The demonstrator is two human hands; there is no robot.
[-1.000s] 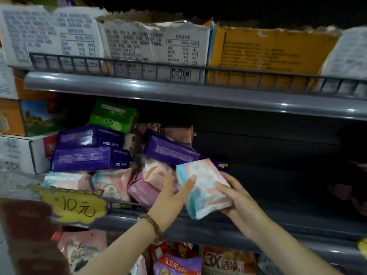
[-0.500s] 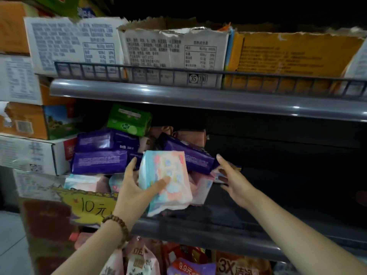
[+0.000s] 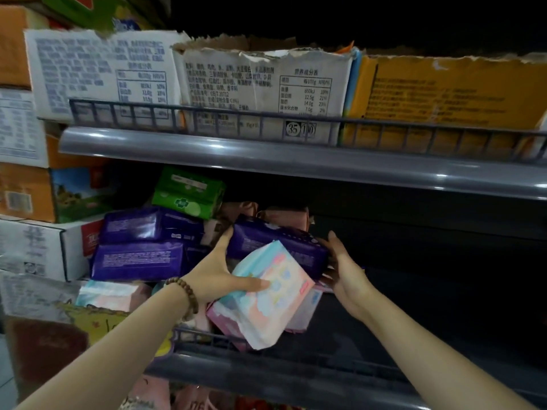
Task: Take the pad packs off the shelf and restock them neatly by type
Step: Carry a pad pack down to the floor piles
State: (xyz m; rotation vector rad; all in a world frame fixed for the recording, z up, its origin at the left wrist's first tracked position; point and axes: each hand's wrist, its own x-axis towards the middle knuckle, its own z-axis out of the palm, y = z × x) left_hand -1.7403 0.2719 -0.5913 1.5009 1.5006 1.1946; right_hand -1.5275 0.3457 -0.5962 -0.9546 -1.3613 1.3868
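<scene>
Head view: centre of frame, left hand (image 3: pixel 219 278) grasps pastel pack (image 3: pixel 266 303), thumb across its face. Pack tilted, lower corner hanging over front of shelf (image 3: pixel 296 377). Index finger reaches up to left end of purple pack (image 3: pixel 275 247), likely steadying pile while pastel one comes out. Right hand (image 3: pixel 344 267) cups right end of same purple pack; gripping or only pressing, cannot tell. Centre left: purple stack (image 3: pixel 139 247) with green pack (image 3: pixel 186 193) on top. Types jumbled, so sorting looks barely begun.
</scene>
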